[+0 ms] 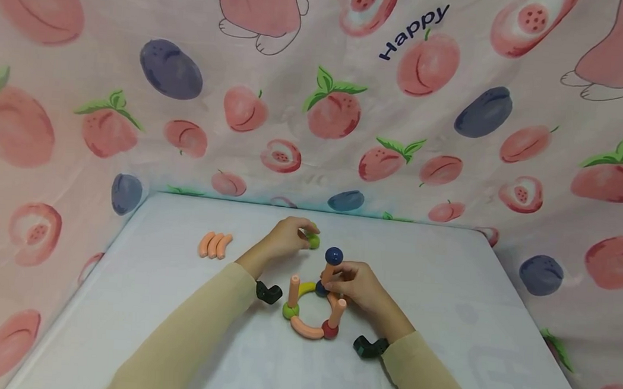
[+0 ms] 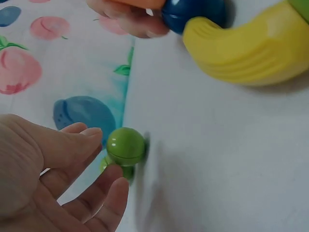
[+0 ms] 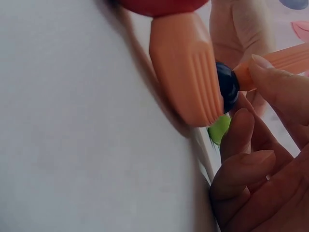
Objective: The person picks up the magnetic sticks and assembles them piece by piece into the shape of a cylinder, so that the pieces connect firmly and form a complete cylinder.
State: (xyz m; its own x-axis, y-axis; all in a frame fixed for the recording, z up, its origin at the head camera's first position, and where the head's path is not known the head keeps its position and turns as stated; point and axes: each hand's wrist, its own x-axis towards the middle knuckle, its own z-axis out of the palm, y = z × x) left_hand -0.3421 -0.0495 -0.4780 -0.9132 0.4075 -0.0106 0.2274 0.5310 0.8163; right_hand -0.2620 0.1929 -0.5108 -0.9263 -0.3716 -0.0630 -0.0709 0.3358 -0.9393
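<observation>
A ring of curved magnetic rods and balls lies on the table, with a yellow curved rod [image 1: 307, 287], a green ball [image 1: 290, 311] and a red ball [image 1: 330, 329]. Straight orange rods [image 1: 294, 291] rise from the green and red balls. At the ring's far side my right hand [image 1: 358, 285] pinches another orange rod [image 3: 285, 59], which stands on a dark blue ball [image 3: 227, 87] and carries a blue ball [image 1: 334, 255] on top. Beyond the ring my left hand [image 1: 287, 237] reaches to two small green balls [image 2: 125, 146], its thumb and fingers spread beside them.
Several curved orange rods [image 1: 215, 245] lie side by side at the left of the white table [image 1: 425, 261]. A fruit-patterned cloth [image 1: 269, 186] hangs behind the table's back edge. Black wrist cameras [image 1: 269, 293] sit on both wrists.
</observation>
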